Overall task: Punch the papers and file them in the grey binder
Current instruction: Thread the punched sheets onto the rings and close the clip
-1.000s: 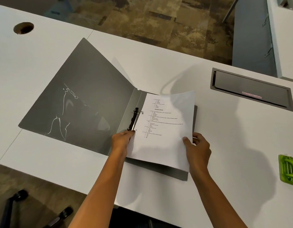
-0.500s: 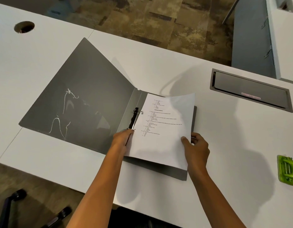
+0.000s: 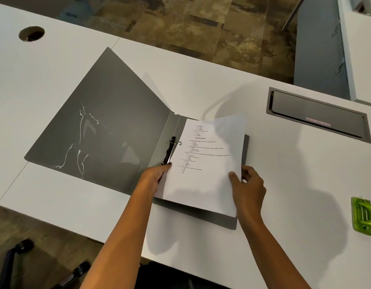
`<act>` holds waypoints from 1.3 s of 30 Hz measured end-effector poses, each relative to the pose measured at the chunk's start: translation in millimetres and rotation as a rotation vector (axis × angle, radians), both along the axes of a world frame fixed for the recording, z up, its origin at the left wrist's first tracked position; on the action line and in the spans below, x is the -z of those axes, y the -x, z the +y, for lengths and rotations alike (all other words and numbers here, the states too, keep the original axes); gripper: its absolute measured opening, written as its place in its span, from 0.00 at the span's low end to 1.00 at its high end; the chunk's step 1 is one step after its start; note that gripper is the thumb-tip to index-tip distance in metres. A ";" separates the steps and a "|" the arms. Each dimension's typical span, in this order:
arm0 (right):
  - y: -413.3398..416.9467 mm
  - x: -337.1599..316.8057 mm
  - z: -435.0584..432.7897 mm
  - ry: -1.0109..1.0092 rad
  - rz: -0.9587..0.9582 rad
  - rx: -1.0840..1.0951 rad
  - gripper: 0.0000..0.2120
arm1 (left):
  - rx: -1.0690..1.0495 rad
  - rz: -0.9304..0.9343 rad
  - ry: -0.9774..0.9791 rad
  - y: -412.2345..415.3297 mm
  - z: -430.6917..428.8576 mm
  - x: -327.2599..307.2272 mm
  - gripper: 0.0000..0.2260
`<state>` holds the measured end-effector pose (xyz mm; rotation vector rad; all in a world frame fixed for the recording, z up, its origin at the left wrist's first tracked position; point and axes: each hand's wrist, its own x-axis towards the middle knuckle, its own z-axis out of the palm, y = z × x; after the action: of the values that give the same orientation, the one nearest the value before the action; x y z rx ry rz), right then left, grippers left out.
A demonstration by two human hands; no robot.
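Note:
The grey binder [image 3: 109, 130] lies open on the white desk, its left cover flat and its black ring mechanism [image 3: 170, 150] along the spine. A stack of printed papers [image 3: 203, 163] rests over the binder's right half, its far right corner lifted. My left hand [image 3: 154, 176] pinches the papers' left edge just below the ring mechanism. My right hand [image 3: 248, 186] grips the papers' right edge, thumb on top and fingers underneath. The lower ring is hidden by my left hand.
A green hole punch [image 3: 364, 216] sits at the desk's right edge. A grey cable hatch [image 3: 318, 115] is set into the desk at the far right, and a round cable hole [image 3: 31, 33] at the far left. Chair legs [image 3: 20, 253] show below the near edge.
The papers and both hands have shifted slightly toward the ring mechanism; the sheet's far corner stays lifted. The grips are unchanged.

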<state>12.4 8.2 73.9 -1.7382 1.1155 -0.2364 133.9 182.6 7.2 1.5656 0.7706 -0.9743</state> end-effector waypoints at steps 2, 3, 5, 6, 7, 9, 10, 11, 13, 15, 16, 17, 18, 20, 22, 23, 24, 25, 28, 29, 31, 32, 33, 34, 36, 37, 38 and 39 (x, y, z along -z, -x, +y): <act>-0.3 -0.8 0.5 0.019 0.002 -0.008 0.10 | 0.004 0.002 -0.006 -1.3 0.8 1.3 0.19; -0.2 -0.7 0.4 0.026 0.004 -0.014 0.11 | -0.002 0.008 -0.009 -1.5 1.4 1.9 0.19; 0.0 -0.3 0.2 0.030 0.006 -0.023 0.11 | -0.008 0.035 -0.024 -2.2 3.6 5.7 0.21; 0.0 -0.4 0.0 0.028 0.006 -0.025 0.11 | -0.011 0.043 -0.024 -2.9 4.2 8.1 0.22; -0.2 -0.4 -0.2 0.026 0.007 -0.026 0.11 | -0.014 0.042 -0.020 -3.3 4.5 9.9 0.22; -0.4 -0.5 -0.5 0.023 0.011 -0.025 0.11 | -0.028 0.024 -0.010 -3.9 4.6 11.6 0.22; -0.3 -0.5 -0.5 0.021 0.011 -0.025 0.11 | -0.041 0.019 -0.010 -3.6 5.4 14.3 0.23; 0.0 -0.5 -0.6 0.021 0.009 -0.023 0.11 | -0.052 0.016 -0.009 -2.4 5.8 16.0 0.24; 0.4 -0.7 -1.4 0.021 0.007 -0.018 0.11 | -0.090 0.005 0.012 1.0 5.6 19.5 0.23; 0.2 -0.9 -2.3 0.021 0.005 -0.015 0.11 | -0.138 -0.022 0.026 5.9 3.5 22.8 0.18; 0.2 -1.0 -2.5 0.020 0.003 -0.015 0.12 | -0.158 -0.056 0.022 8.7 2.4 24.5 0.14; 0.1 -1.2 -2.5 0.021 0.001 -0.019 0.12 | -0.179 -0.100 0.013 12.0 0.9 23.4 0.09; -0.1 -1.3 -2.4 0.021 -0.002 -0.021 0.12 | -0.203 -0.138 0.008 15.1 -1.2 22.4 0.07; -0.4 -1.6 -3.0 0.019 -0.005 -0.019 0.12 | -0.242 -0.184 0.031 19.9 -3.7 22.9 0.04; -0.3 -1.1 -5.2 0.015 -0.002 -0.011 0.12 | -0.259 -0.159 0.084 21.4 -4.3 24.2 0.05; 0.0 -0.6 -6.9 0.009 -0.002 -0.005 0.11 | -0.259 -0.122 0.118 21.4 -4.2 25.3 0.08; 0.1 0.2 -8.6 0.000 -0.003 0.000 0.11 | -0.253 -0.063 0.162 21.2 -4.0 25.4 0.11; 0.4 0.9 -10.3 -0.012 -0.002 0.006 0.11 | -0.261 -0.005 0.215 20.9 -4.1 26.5 0.12; 0.4 2.8 -15.5 -0.038 0.008 0.006 0.12 | -0.299 0.091 0.317 23.1 -7.1 25.1 0.06; 0.4 3.5 -17.5 -0.043 0.014 0.000 0.13 | -0.310 0.080 0.335 24.3 -8.0 27.1 0.05; 0.2 4.9 -21.4 -0.048 0.023 -0.015 0.13 | -0.336 -0.034 0.330 27.2 -8.8 33.3 0.03; 0.3 5.5 -23.2 -0.046 0.028 -0.024 0.12 | -0.347 -0.097 0.314 29.1 -9.0 36.0 0.03; 0.7 6.5 -25.3 -0.043 0.032 -0.033 0.12 | -0.350 -0.147 0.291 31.4 -9.4 36.9 0.02; 1.3 7.6 -27.3 -0.036 0.034 -0.039 0.12 | -0.342 -0.188 0.262 33.6 -10.5 36.6 0.02; 2.7 9.5 -31.4 -0.011 0.041 -0.055 0.12 | -0.318 -0.246 0.215 37.5 -13.5 36.8 0.02; 3.2 10.4 -33.4 0.005 0.047 -0.065 0.12 | -0.311 -0.254 0.207 38.6 -14.9 35.9 0.02; 3.3 11.4 -35.3 0.018 0.051 -0.073 0.12 | -0.314 -0.243 0.216 38.7 -15.8 35.8 0.02; 3.3 12.4 -37.2 0.026 0.054 -0.078 0.12 | -0.330 -0.222 0.242 38.5 -16.1 35.4 0.02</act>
<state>9.2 -29.1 61.5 -1.8162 1.0850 -0.1573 95.4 166.5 -28.2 1.2620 0.6992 -0.6147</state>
